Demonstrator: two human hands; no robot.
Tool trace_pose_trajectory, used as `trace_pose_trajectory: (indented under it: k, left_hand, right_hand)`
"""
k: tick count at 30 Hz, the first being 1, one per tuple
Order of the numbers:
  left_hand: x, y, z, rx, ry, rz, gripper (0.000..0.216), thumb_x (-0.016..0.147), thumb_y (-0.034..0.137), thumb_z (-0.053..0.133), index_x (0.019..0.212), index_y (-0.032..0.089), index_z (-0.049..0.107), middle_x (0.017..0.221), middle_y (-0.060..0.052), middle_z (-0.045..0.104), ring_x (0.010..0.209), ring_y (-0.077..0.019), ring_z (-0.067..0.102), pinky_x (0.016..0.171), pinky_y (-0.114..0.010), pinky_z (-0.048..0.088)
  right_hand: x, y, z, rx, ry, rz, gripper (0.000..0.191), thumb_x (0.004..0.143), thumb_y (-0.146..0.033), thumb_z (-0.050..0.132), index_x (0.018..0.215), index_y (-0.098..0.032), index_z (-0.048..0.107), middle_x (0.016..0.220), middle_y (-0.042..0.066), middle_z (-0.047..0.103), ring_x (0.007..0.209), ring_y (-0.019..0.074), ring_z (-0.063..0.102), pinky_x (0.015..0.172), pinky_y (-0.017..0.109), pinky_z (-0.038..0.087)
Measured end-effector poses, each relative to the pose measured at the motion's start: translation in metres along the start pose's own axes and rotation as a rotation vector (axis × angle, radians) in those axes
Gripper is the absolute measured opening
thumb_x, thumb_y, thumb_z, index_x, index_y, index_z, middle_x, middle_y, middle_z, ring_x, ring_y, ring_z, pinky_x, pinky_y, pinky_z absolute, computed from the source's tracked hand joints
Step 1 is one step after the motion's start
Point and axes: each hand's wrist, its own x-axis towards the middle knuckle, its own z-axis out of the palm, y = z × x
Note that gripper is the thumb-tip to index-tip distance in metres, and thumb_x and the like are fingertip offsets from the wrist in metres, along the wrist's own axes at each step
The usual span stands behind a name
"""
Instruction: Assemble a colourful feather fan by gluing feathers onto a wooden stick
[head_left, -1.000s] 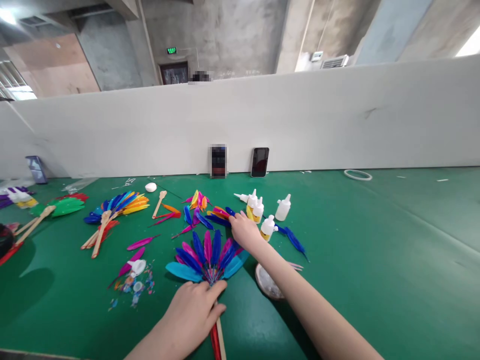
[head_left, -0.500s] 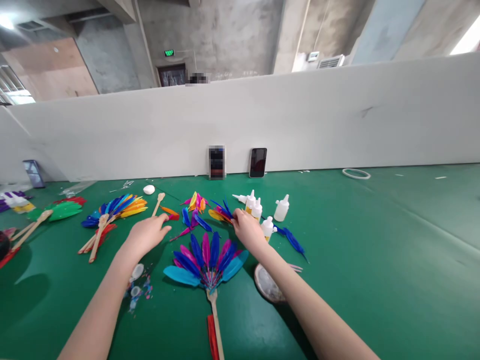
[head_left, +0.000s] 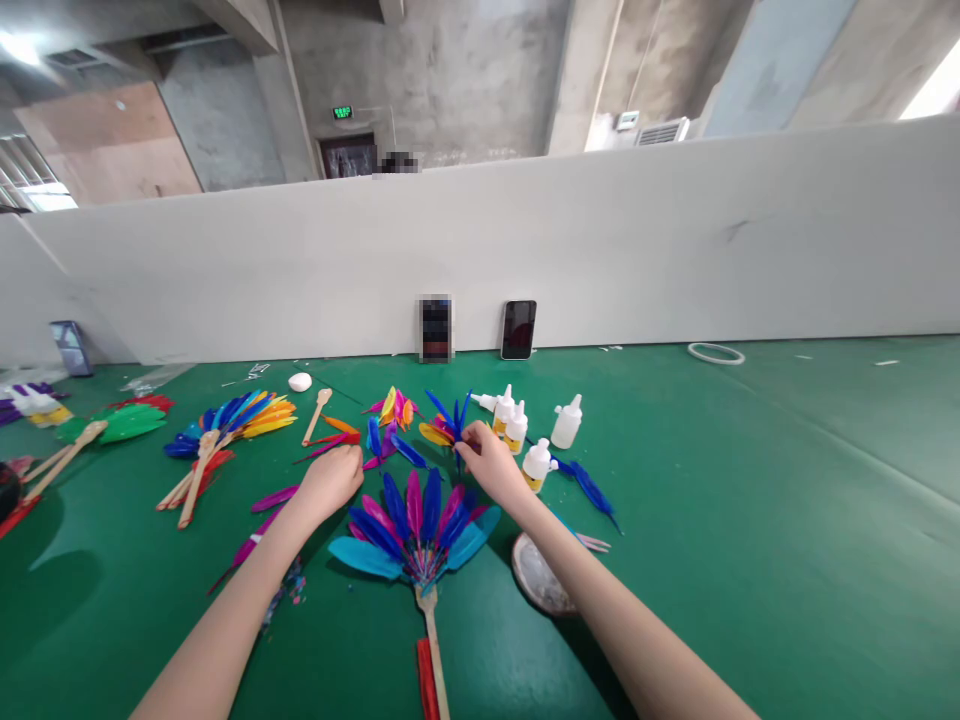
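A feather fan lies in front of me, with blue, magenta and turquoise feathers spread from a wooden handle. My right hand is beyond it to the right, its thumb and fingertips pinched on slender blue feathers that stand up from the grip. Orange and yellow feathers are beside those fingertips. Just left of the fan is my left hand, back up, its fingers turned down and mostly hidden. Magenta feathers lie left of that wrist, and a loose blue and magenta cluster lies between the hands.
White glue bottles stand right of my right hand, near a dark blue feather. A round dish lies partly under my right forearm. Finished-looking fans are at left. Two phones lean on the white partition.
My left hand has moved right and nearer to me, uncovering red and magenta feathers. The right hand has shifted slightly down, and the blue feathers at its fingertips now stand more upright and spread.
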Motion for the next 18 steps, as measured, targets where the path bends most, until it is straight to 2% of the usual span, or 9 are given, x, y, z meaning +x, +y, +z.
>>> trace_pose_trajectory:
  k: [2, 5, 9, 12, 15, 18]
  left_hand:
    - [-0.001, -0.004, 0.000, -0.013, 0.000, -0.020, 0.016, 0.075, 0.012, 0.036, 0.074, 0.015, 0.052, 0.079, -0.009, 0.062, 0.079, -0.0203, 0.059, 0.069, -0.028, 0.040]
    - [-0.003, -0.010, -0.001, -0.129, 0.037, -0.100, 0.013, 0.075, 0.015, 0.036, 0.072, 0.018, 0.049, 0.073, -0.006, 0.061, 0.071, -0.0187, 0.059, 0.063, -0.027, 0.040]
    - [0.000, -0.016, 0.000, -0.618, 0.151, -0.148, 0.007, 0.072, 0.023, 0.038, 0.074, 0.019, 0.045, 0.062, 0.000, 0.058, 0.059, -0.0153, 0.057, 0.060, -0.026, 0.041]
    - [0.002, -0.015, 0.001, -0.983, 0.165, -0.134, 0.018, 0.067, 0.033, 0.044, 0.077, 0.018, 0.044, 0.059, 0.002, 0.057, 0.052, -0.0130, 0.055, 0.056, -0.026, 0.041]
    - [0.001, -0.009, 0.002, -1.163, 0.179, -0.141, 0.026, 0.061, 0.036, 0.051, 0.077, 0.017, 0.043, 0.061, 0.002, 0.058, 0.051, -0.0121, 0.055, 0.054, -0.026, 0.041]
    - [0.000, -0.004, 0.002, -1.244, 0.195, -0.140, 0.033, 0.060, 0.034, 0.054, 0.085, 0.017, 0.042, 0.066, 0.001, 0.059, 0.057, -0.0139, 0.060, 0.057, -0.027, 0.043]
  right_hand:
    - [0.001, 0.002, 0.002, 0.082, -0.011, 0.002, 0.006, 0.072, -0.024, 0.042, 0.071, -0.022, 0.036, 0.061, -0.004, 0.046, 0.049, 0.0135, 0.048, 0.056, 0.028, 0.040]
    - [0.001, 0.003, 0.002, 0.086, 0.021, -0.020, 0.008, 0.071, -0.025, 0.042, 0.071, -0.023, 0.035, 0.063, -0.004, 0.046, 0.052, 0.0142, 0.048, 0.057, 0.029, 0.040]
    - [-0.001, 0.002, 0.001, 0.031, 0.033, -0.052, 0.006, 0.070, -0.023, 0.042, 0.072, -0.023, 0.036, 0.065, -0.002, 0.048, 0.059, 0.0158, 0.050, 0.059, 0.029, 0.041]
    - [-0.001, 0.001, 0.001, 0.023, 0.019, -0.054, 0.006, 0.071, -0.022, 0.041, 0.074, -0.022, 0.037, 0.068, 0.000, 0.051, 0.062, 0.0164, 0.051, 0.060, 0.030, 0.041]
    - [-0.001, 0.000, 0.002, 0.011, 0.023, -0.050, 0.005, 0.072, -0.022, 0.042, 0.076, -0.022, 0.039, 0.075, 0.002, 0.054, 0.066, 0.0165, 0.052, 0.063, 0.030, 0.041]
    - [-0.001, 0.000, 0.002, -0.031, 0.043, -0.081, 0.007, 0.072, -0.018, 0.042, 0.079, -0.020, 0.042, 0.082, 0.004, 0.057, 0.071, 0.0168, 0.053, 0.068, 0.032, 0.041]
